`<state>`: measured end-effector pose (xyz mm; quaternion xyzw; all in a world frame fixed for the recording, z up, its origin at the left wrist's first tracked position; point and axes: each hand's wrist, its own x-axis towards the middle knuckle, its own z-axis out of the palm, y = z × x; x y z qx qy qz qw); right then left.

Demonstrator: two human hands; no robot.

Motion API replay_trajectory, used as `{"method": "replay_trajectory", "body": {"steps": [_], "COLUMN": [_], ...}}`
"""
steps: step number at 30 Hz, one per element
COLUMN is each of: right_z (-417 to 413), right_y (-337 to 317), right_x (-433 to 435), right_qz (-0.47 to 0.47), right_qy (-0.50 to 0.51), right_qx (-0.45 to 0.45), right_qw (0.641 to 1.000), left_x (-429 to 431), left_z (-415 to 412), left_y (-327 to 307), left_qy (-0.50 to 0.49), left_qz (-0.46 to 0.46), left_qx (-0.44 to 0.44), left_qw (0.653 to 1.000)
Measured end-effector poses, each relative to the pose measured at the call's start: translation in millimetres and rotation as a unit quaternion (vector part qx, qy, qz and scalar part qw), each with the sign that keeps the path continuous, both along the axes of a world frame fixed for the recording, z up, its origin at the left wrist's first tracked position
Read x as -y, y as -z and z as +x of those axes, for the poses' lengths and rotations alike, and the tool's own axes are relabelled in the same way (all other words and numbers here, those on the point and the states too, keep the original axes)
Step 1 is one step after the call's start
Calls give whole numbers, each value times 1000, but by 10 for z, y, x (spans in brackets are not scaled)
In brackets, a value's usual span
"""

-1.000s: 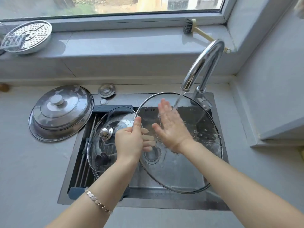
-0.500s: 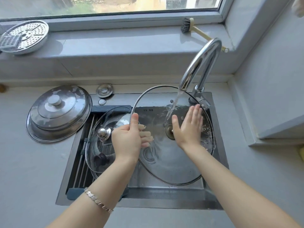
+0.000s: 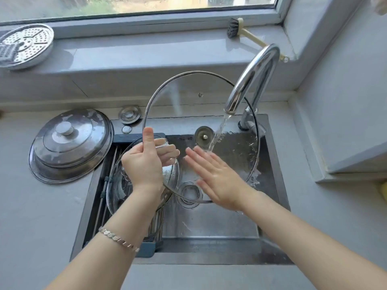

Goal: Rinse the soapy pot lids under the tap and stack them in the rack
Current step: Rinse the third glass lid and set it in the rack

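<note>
Item: large glass lid (image 3: 199,109), tilted at frame centre over sink (image 3: 209,256) | Left hand (image 3: 146,162): pinches its left rim, thumb up | Right hand (image 3: 215,176): flat, fingers straight, on the glass beneath the tap (image 3: 251,80) stream | Handling: wipe suds downward, turn rim through water, grip firmly, wet glass slips | Rack (image 3: 109,164): lower left, smaller lid (image 3: 119,191) lying there

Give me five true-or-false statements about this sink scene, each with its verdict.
1. Water runs from the tap. True.
2. The left hand grips the large glass lid by its rim. True.
3. The right hand is clenched in a fist. False: it is open, fingers straight, against the glass.
4. A brush lies on the windowsill. True.
5. The steel lid lies on the windowsill. False: it lies on the counter, left of the sink.
</note>
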<state>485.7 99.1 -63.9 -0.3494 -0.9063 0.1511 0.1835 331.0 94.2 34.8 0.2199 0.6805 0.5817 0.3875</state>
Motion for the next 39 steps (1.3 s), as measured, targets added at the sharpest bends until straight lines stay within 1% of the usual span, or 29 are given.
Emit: {"method": "replay_trajectory", "body": {"steps": [1, 2, 3, 4, 5, 6, 7, 8, 9, 10, 11, 12, 14, 15, 17, 18, 20, 22, 24, 26, 28, 29, 31, 34, 37, 39], "right_z": [124, 233, 321, 393, 437, 473, 495, 519, 536, 546, 565, 578, 603, 625, 688, 750, 859, 946, 1003, 1037, 1060, 1065, 1111, 1107, 969, 868], "right_y": [53, 102, 109, 131, 138, 154, 159, 186, 197, 197, 196, 220, 264, 252, 189, 184, 145, 18, -154, -339, -448, -470, -394, -176, 40, 165], "right_x": [6, 24, 53, 70, 75, 67, 47, 26, 14, 18, 38, 71, 128, 148, 138, 100, 7, -75, -143, -191, -200, -186, -157, -76, 29, 79], "right_qz": [-16, -32, -53, -86, -147, -235, -345, -458, -550, -602, -621, -626, -615, -607, -593, -571, -505, -445, -378, -328, -286, -277, -276, -313, -383, -424], "right_qy": [29, 78, 158, 265, 377, 464, 508, 513, 493, 477, 478, 487, 515, 531, 543, 554, 566, 554, 533, 517, 501, 500, 512, 538, 550, 554], "right_qx": [-12, -47, -99, -157, -203, -235, -274, -331, -394, -440, -448, -420, -346, -317, -274, -258, -243, -244, -218, -214, -235, -247, -289, -340, -356, -337], "right_qw": [999, 995, 981, 947, 892, 821, 740, 646, 547, 465, 430, 440, 486, 500, 527, 549, 605, 659, 725, 761, 782, 783, 761, 705, 651, 633], "left_x": [-4, -10, -13, -14, -17, -17, -16, -15, -7, 7, 23, 42, 84, 106, 163, 198, 270, 322, 336, 330, 313, 308, 301, 276, 232, 208], "left_z": [-22, -39, -58, -73, -82, -94, -98, -101, -95, -87, -73, -56, -26, -17, -20, -27, -33, -5, 70, 147, 201, 217, 214, 104, -6, -49], "left_y": [-6, -14, -24, -33, -40, -46, -55, -54, -54, -46, -30, -2, 79, 126, 234, 297, 444, 579, 669, 702, 713, 705, 674, 557, 318, 174], "left_qy": [-1, -3, -3, 2, 10, 21, 35, 50, 66, 83, 101, 118, 150, 161, 167, 162, 150, 147, 143, 148, 153, 155, 163, 204, 252, 273], "left_qz": [-2, -4, -6, -8, -13, -21, -30, -42, -57, -75, -97, -122, -178, -202, -237, -250, -276, -300, -321, -337, -334, -322, -281, -226, -186, -175], "left_qx": [-6, -15, -24, -32, -42, -51, -58, -63, -65, -62, -56, -51, -41, -31, 14, 46, 101, 149, 200, 243, 262, 268, 251, 144, 61, 10], "left_qw": [1000, 1000, 1000, 999, 999, 998, 997, 996, 994, 992, 989, 984, 972, 966, 957, 954, 944, 931, 914, 898, 892, 895, 912, 942, 948, 946]}}
